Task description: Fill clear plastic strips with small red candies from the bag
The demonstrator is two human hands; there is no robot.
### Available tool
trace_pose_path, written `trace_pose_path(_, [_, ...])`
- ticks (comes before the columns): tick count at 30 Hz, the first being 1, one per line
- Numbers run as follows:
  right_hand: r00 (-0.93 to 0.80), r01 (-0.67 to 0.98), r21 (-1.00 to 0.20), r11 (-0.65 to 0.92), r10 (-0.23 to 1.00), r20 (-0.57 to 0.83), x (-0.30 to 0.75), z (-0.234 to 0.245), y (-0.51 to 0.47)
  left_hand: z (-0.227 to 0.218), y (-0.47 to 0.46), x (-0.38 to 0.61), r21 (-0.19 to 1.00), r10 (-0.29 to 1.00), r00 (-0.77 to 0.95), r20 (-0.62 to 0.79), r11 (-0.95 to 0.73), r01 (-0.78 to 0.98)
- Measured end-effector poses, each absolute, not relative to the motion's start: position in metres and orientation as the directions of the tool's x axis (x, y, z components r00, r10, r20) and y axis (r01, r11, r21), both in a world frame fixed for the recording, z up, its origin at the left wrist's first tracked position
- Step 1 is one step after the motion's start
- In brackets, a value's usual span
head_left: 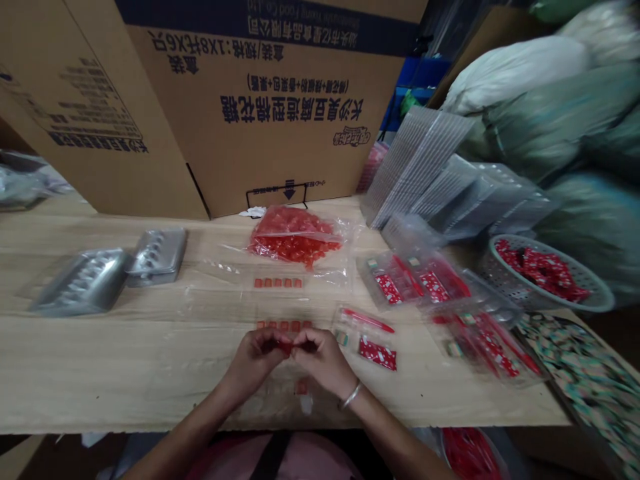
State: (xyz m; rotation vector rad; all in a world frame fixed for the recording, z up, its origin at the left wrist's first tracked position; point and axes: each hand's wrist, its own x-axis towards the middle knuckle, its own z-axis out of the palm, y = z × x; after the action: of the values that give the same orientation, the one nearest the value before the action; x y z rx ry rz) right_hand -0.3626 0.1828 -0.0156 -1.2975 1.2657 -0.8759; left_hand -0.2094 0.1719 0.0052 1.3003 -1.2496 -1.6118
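My left hand (256,359) and my right hand (320,359) meet at the front middle of the table, fingertips pinched together. Between them is a small red piece (285,347), mostly covered by the fingers. Just beyond the hands lies a row of red square pieces (285,326) in a clear plastic tray, partly hidden. Farther back is a second row of such squares (278,283). A single red square (301,387) sits below my right hand. An open clear bag of red pieces (295,240) rests behind the rows.
Clear trays (377,351) with red packets and red sticks lie right. A basket (595,297) of red packets and stacked clear trays (415,160) stand beyond. Empty-looking trays (157,257) sit left. A large carton (280,153) blocks the back. Many small packets (580,373) fill the right corner.
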Motion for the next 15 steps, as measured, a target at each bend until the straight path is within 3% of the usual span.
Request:
trace_pose_path(3, [0.137, -0.289, -0.957, 0.020, -0.989, -0.062, -0.361, -0.013, 0.197, 0.002, 0.179, -0.205, 0.954, -0.927, -0.225, -0.301, -0.292, -0.074])
trace_pose_path(7, [0.264, -0.085, -0.983, 0.161, -0.948, -0.178, -0.362, -0.017, 0.207, -0.004, 0.190, -0.203, 0.944, -0.920, -0.210, -0.330, -0.324, -0.066])
trace_pose_path(10, [0.269, -0.057, -0.981, 0.184, -0.944, -0.193, -0.364, -0.022, 0.215, -0.010, 0.200, -0.203, 0.934, -0.900, -0.253, -0.355, -0.349, -0.069])
trace_pose_path(12, [0.258, -0.139, -0.978, 0.156, -0.948, -0.188, -0.365, -0.025, 0.221, -0.018, 0.206, -0.202, 0.943, -0.909, -0.254, -0.331, -0.313, -0.111])
trace_pose_path(15, [0.361, -0.409, -0.907, -0.100, -0.931, -0.060, -0.369, -0.030, 0.227, -0.035, 0.212, -0.195, 0.931, -0.947, -0.302, -0.108, 0.010, -0.365])
